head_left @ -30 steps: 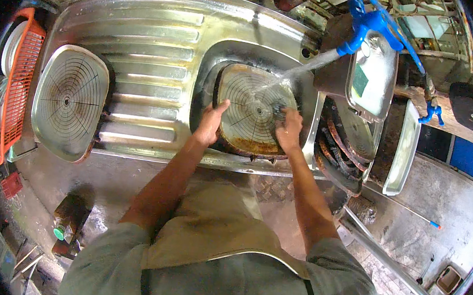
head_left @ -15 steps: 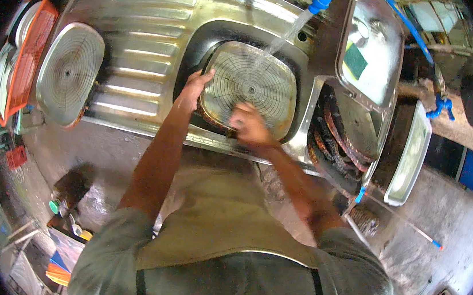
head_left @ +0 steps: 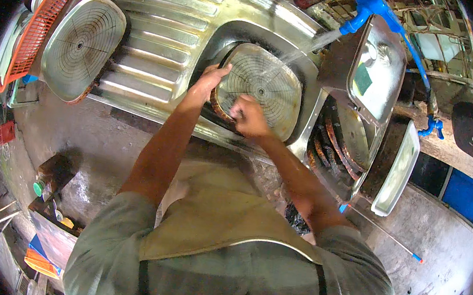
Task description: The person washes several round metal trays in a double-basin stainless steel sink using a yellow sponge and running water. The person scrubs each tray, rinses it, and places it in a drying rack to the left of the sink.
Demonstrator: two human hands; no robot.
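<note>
A rounded rectangular metal plate (head_left: 274, 88), marked with concentric rings and browned along its rim, rests tilted in the sink basin (head_left: 312, 69). My left hand (head_left: 210, 79) grips its left edge, thumb over the top and the other fingers mostly hidden. Against its lower left surface presses my right hand (head_left: 249, 116), fingers curled; whatever is inside them does not show. From the blue tap (head_left: 353, 25), water streams onto the plate's upper part.
A similar ringed plate (head_left: 83, 45) lies on the ribbed drainboard (head_left: 154, 52). An orange basket (head_left: 31, 39) stands at far left. On the right are stacked blackened-rim plates (head_left: 356, 137), a tray of suds (head_left: 391, 77) with a green scouring pad (head_left: 362, 79), and a white tray (head_left: 398, 170).
The whole view has shifted and turned a little. My left hand keeps its hold on the plate's edge; my right hand has moved slightly toward the plate's lower left side.
</note>
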